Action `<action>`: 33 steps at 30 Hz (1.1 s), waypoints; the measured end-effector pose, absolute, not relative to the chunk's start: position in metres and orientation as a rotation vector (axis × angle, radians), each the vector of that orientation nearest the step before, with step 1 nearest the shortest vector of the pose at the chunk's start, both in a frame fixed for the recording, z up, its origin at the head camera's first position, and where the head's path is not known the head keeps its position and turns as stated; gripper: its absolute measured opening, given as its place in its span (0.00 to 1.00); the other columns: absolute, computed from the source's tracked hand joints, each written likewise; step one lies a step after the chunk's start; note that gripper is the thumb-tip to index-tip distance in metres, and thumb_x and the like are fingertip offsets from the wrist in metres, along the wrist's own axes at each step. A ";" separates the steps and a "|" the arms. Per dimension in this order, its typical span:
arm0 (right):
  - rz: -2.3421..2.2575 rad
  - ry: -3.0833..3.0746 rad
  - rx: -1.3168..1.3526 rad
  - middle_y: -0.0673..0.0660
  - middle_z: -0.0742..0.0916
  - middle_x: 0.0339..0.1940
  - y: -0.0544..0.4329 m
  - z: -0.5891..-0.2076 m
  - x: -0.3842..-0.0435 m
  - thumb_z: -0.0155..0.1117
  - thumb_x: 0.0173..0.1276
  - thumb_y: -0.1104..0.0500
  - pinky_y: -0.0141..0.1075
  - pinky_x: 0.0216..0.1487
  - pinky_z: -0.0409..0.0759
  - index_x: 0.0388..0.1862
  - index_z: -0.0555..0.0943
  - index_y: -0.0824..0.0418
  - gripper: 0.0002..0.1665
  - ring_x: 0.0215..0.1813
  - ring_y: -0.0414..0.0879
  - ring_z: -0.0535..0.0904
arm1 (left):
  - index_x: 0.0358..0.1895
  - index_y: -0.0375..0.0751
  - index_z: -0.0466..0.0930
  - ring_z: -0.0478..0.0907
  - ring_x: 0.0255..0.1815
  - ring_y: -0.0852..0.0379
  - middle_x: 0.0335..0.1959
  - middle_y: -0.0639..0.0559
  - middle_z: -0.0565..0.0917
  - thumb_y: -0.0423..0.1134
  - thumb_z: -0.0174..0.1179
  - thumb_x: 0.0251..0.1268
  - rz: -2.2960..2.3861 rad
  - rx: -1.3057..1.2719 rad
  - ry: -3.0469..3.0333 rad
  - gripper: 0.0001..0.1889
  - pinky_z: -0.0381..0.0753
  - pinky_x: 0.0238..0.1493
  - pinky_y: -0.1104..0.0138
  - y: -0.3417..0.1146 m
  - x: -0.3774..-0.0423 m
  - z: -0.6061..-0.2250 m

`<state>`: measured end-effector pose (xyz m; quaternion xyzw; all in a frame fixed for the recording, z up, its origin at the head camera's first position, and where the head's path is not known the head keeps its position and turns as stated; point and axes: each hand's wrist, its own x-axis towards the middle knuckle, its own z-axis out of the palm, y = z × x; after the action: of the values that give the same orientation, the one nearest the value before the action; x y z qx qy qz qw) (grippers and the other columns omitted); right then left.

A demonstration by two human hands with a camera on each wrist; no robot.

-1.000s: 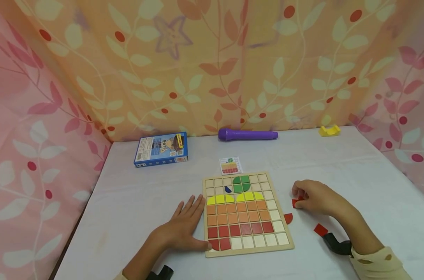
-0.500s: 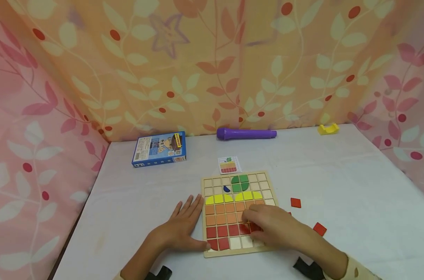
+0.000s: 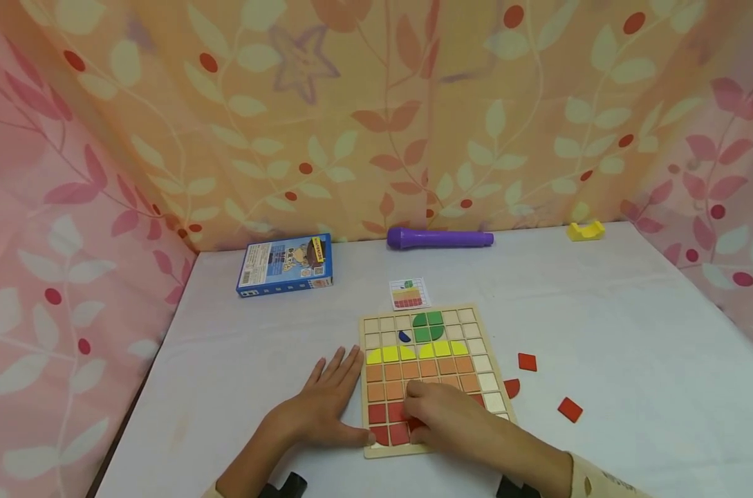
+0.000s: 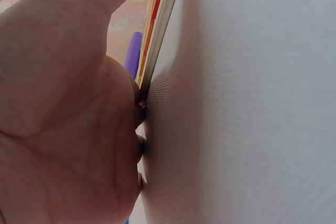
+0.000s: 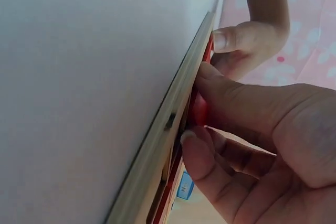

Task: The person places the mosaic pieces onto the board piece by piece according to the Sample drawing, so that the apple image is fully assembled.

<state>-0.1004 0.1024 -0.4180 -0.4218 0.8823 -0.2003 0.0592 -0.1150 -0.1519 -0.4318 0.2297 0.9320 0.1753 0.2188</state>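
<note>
A wooden grid board [image 3: 493, 402] lies on the white table, with green, blue, yellow, orange and red tiles set in its cells. My left hand [image 3: 320, 411] lies spread along the board's left side, its thumb over the bottom-left corner. Over the lower rows, my right hand [image 3: 451, 418] pinches a red tile [image 5: 199, 109] between thumb and fingers, right at the bottom row; the hand hides the cells beneath it. Right of the board are two loose red square tiles, the upper tile [image 3: 527, 362] and the lower tile [image 3: 570, 409]. A red rounded tile [image 3: 512, 388] sits against the board's right edge.
A small pattern card [image 3: 408, 294] lies just beyond the board. Farther back are a blue box [image 3: 285, 265], a purple toy microphone [image 3: 440, 238] and a yellow curved piece [image 3: 586, 231]. A patterned curtain [image 3: 376, 124] hangs behind the table.
My right hand has moved left from the loose red tiles onto the board's bottom row, carrying a red tile. My left hand has stayed by the board's left edge.
</note>
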 end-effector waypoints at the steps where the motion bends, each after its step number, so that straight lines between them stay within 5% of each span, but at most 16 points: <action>1: -0.607 2.681 -1.294 0.40 0.72 0.28 0.103 -0.418 -0.099 0.80 0.53 0.60 0.25 0.29 0.69 0.26 0.82 0.52 0.12 0.27 0.34 0.67 | 0.82 0.43 0.40 0.31 0.82 0.47 0.83 0.50 0.40 0.78 0.62 0.45 0.487 0.639 2.578 0.68 0.34 0.76 0.43 -0.152 -0.115 -0.432; 9: -0.525 2.712 -1.445 0.41 0.78 0.26 0.103 -0.416 -0.091 0.77 0.56 0.63 0.21 0.28 0.70 0.23 0.86 0.53 0.08 0.25 0.30 0.70 | 0.83 0.46 0.40 0.31 0.82 0.50 0.83 0.53 0.40 0.80 0.61 0.43 0.438 0.622 2.591 0.68 0.34 0.76 0.46 -0.152 -0.115 -0.435; 16: -0.535 2.661 -1.403 0.40 0.73 0.28 0.104 -0.414 -0.090 0.77 0.61 0.56 0.23 0.31 0.69 0.37 0.85 0.52 0.08 0.28 0.32 0.67 | 0.83 0.45 0.40 0.31 0.82 0.49 0.83 0.53 0.40 0.80 0.61 0.44 0.434 0.618 2.586 0.68 0.34 0.76 0.46 -0.152 -0.114 -0.430; 27: -0.443 2.709 -1.785 0.43 0.71 0.26 0.107 -0.419 -0.084 0.78 0.58 0.55 0.20 0.27 0.60 0.28 0.88 0.44 0.06 0.26 0.33 0.62 | 0.82 0.45 0.41 0.31 0.82 0.49 0.83 0.52 0.40 0.80 0.61 0.44 0.432 0.620 2.586 0.68 0.33 0.76 0.46 -0.151 -0.115 -0.430; 33: -0.582 2.505 -1.673 0.38 0.72 0.31 0.136 -0.400 -0.085 0.74 0.63 0.58 0.17 0.35 0.64 0.31 0.86 0.45 0.07 0.33 0.30 0.67 | 0.83 0.46 0.39 0.30 0.82 0.49 0.83 0.53 0.39 0.80 0.61 0.43 0.438 0.608 2.582 0.68 0.33 0.76 0.46 -0.151 -0.114 -0.430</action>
<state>-0.0852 0.1363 -0.4000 -0.5449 0.8160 -0.1895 0.0369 -0.1145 -0.1509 -0.4295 0.2204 0.9359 0.1588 0.2244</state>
